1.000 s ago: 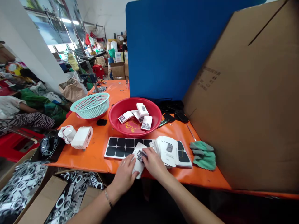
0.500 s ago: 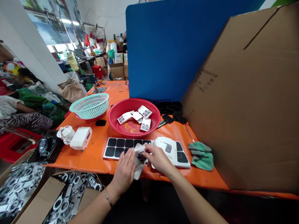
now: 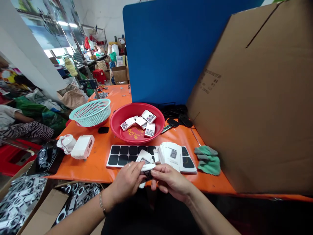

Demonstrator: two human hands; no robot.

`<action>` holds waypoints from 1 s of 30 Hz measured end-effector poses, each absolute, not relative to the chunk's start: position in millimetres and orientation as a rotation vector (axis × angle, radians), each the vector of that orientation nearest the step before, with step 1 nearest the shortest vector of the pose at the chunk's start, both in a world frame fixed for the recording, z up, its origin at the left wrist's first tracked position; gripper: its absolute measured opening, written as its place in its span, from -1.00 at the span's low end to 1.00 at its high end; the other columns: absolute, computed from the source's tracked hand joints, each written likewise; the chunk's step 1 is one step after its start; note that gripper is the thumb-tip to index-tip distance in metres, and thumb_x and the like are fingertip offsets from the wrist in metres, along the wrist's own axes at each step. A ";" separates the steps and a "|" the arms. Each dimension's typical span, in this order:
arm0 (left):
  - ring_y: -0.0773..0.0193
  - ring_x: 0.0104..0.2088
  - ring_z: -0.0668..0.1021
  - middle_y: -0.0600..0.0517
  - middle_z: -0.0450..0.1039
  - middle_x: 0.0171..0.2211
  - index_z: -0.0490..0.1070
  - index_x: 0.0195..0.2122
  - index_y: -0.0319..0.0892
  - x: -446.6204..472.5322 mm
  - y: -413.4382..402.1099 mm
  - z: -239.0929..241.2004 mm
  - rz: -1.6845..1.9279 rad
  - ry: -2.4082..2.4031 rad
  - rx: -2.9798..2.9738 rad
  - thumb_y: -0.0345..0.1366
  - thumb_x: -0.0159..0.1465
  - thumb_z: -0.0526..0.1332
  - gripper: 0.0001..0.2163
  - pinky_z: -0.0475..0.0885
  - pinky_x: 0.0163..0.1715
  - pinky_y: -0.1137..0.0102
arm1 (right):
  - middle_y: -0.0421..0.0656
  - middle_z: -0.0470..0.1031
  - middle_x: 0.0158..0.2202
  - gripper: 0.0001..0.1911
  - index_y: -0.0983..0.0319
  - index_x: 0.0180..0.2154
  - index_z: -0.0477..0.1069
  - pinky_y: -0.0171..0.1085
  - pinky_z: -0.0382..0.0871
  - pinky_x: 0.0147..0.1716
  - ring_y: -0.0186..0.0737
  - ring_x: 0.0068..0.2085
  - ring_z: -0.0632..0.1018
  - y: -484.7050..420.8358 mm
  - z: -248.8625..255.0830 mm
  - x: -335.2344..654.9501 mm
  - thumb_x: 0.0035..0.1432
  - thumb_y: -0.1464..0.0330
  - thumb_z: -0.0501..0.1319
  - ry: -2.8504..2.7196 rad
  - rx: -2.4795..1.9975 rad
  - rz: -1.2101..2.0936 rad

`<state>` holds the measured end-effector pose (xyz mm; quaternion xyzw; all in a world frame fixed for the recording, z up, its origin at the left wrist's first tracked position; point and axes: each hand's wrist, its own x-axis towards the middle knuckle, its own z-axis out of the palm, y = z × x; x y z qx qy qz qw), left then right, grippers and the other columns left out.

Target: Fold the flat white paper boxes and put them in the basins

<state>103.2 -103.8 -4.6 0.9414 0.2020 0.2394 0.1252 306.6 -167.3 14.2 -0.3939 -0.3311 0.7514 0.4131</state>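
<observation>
Both hands meet at the table's front edge around a small white cardboard box (image 3: 148, 167) with an unfolded flap pointing away from me. My left hand (image 3: 129, 178) grips the box's left side, fingers closed on it. On the right side, the thumb and fingers of my right hand (image 3: 168, 179) pinch it. Fingers partly hide the box's lower part. Just behind lies a sheet of black rounded-square pads (image 3: 122, 155). A pile of flat white printed cartons (image 3: 171, 155) rests on that sheet, right of the box.
A red basin (image 3: 117, 130) holds several white boxes. Left of it stand a mint basket (image 3: 94, 112), a black phone-like slab (image 3: 103, 130) and a white device (image 3: 83, 147). Green gloves (image 3: 207, 160) lie right, beside a tall cardboard sheet (image 3: 256, 114). Cartons of grey ring-ended parts (image 3: 17, 205) stand below left.
My left hand, flat with fingers extended before, now wraps the box's side. The box has turned, its white edge facing up. My right hand has moved lower, and the view has shifted slightly.
</observation>
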 end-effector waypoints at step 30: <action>0.28 -0.39 0.55 -0.01 0.52 -0.36 0.41 -0.16 -0.23 97.8 -157.4 -23.2 0.599 0.851 1.054 -0.15 0.08 0.44 -0.61 0.45 -0.36 0.44 | -0.13 0.58 -0.24 -0.57 0.21 -0.05 0.45 -0.23 0.44 -0.19 -0.20 -0.23 0.56 -220.5 -21.9 286.8 0.07 0.16 0.37 -0.905 -1.185 1.481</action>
